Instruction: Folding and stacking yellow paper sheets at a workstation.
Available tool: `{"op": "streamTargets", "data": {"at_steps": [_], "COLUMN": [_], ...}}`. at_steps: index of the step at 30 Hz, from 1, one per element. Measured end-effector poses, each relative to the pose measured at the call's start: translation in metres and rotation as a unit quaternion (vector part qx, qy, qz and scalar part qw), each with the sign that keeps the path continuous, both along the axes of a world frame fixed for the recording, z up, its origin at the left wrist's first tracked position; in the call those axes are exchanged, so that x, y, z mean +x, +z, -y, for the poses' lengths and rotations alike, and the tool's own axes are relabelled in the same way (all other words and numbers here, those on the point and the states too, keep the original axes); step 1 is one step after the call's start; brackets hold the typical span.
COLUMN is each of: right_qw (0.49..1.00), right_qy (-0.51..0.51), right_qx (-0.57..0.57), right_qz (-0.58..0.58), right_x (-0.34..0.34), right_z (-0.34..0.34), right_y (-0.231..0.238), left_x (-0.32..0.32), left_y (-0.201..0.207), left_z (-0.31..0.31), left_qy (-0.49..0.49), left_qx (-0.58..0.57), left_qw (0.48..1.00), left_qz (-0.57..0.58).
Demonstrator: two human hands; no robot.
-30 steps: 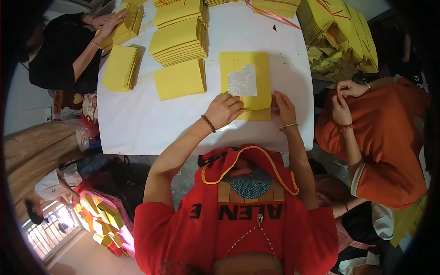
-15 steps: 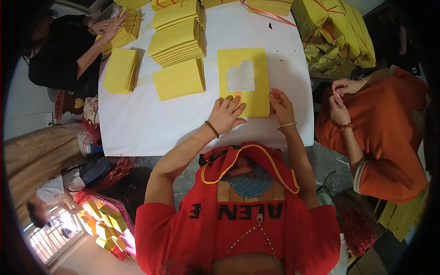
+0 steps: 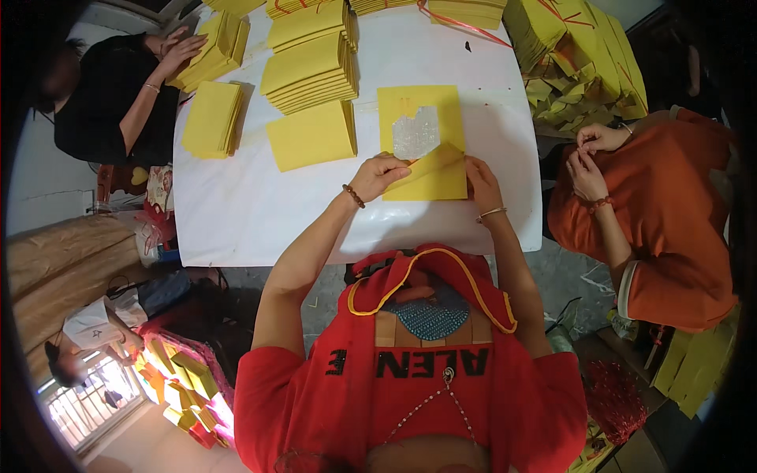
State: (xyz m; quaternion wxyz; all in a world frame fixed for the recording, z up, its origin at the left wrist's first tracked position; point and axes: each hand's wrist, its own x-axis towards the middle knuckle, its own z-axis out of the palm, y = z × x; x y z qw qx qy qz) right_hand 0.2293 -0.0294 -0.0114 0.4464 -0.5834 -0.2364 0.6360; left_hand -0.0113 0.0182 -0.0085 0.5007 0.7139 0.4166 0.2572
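Observation:
A small stack of yellow paper sheets (image 3: pixel 392 98) lies before me on the white-covered table, a ragged silver foil patch (image 3: pixel 415 135) on the top sheet. My left hand (image 3: pixel 385 173) pinches that sheet's near-left corner and holds it lifted, bent up and over toward the right. The raised flap covers the foil's lower right part. My right hand (image 3: pixel 482 185) is at the stack's right edge, its fingers curled together against the paper; the fingertips are partly hidden.
Folded yellow paper bundles (image 3: pixel 307 75) stand left of the stack, with another bundle (image 3: pixel 211 120) farther left. A large tied yellow pile (image 3: pixel 576 63) is at the far right. Co-workers sit on both sides: a black sleeve (image 3: pixel 118 94) left, an orange shirt (image 3: pixel 646 213) right.
My left hand has gone from lying flat on the top sheet to pinching its near-left corner, lifting and bending it. My right hand has stayed at the right edge.

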Motion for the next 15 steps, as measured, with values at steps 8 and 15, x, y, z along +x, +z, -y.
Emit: {"op": "streamTargets", "data": {"at_steps": [8,15], "right_qw": [0.962,0.945], "right_qy": [-0.027,0.002], "right_qx": [0.152,0.176], "right_qz": [0.224,0.275], "right_x": [-0.005,0.002], "right_z": [0.005,0.006], "right_y": [-0.006,-0.023], "left_x": [-0.001,0.000], "left_y": [0.000,0.008], "left_z": [-0.004,-0.010], "left_qy": [-0.021,-0.070], "left_qx": [-0.067,-0.068], "left_qw": [0.997,0.995], "left_qz": [0.012,-0.031]}}
